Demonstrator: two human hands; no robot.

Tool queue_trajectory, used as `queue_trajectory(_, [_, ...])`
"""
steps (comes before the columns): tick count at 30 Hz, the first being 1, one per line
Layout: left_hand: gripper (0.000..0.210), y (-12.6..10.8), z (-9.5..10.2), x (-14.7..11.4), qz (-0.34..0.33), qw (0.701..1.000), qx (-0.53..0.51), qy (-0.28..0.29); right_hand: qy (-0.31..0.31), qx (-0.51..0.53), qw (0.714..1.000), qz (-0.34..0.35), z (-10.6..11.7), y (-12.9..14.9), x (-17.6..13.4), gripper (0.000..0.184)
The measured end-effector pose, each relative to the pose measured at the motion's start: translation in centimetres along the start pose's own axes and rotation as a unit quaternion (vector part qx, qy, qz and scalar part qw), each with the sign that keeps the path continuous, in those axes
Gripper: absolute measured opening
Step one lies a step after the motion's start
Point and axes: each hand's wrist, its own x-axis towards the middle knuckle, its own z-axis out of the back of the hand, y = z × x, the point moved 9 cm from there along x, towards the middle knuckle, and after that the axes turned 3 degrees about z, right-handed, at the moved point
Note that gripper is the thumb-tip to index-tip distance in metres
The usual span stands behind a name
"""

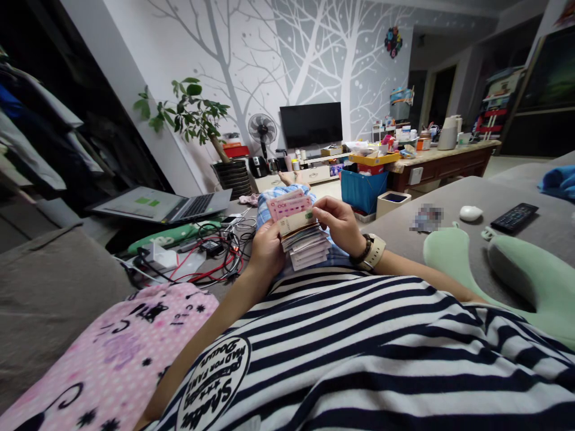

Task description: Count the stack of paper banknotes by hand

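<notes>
My left hand [268,248] grips a thick, fanned stack of banknotes [308,246] from its left side, above my lap. Pink notes marked 100 [290,205] stick up at the back of the stack. In front of them is a yellowish-green note [297,221], with several paler note edges stepped below it. My right hand [340,222] pinches the upper right corner of the front notes between thumb and fingers. A pale watch and a dark bracelet circle the right wrist. How many notes the right fingers pinch is hidden.
Left of my legs lie an open laptop [153,203] and tangled cables [224,248]. A pink patterned cushion [121,347] is by my left arm. To the right are a green neck pillow [525,269], a white mouse [471,213] and a black remote [514,218]. A blue bin [363,190] stands beyond.
</notes>
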Motion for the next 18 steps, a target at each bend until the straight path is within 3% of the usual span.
queue_trajectory(6, [0.052, 0.0, 0.2, 0.0, 0.000, 1.000, -0.007, 0.004, 0.016, 0.010, 1.000, 0.012, -0.5, 0.7, 0.0, 0.078])
queue_trajectory(13, [0.058, 0.2, 0.9, 0.4, 0.003, 1.000, -0.003, -0.012, 0.031, 0.011, 0.999, -0.003, -0.6, 0.1, -0.1, 0.074])
queue_trajectory(18, [0.066, 0.2, 1.4, 1.0, -0.030, 0.999, -0.005, -0.008, 0.038, 0.037, 0.999, -0.004, -0.9, -0.2, -0.1, 0.075])
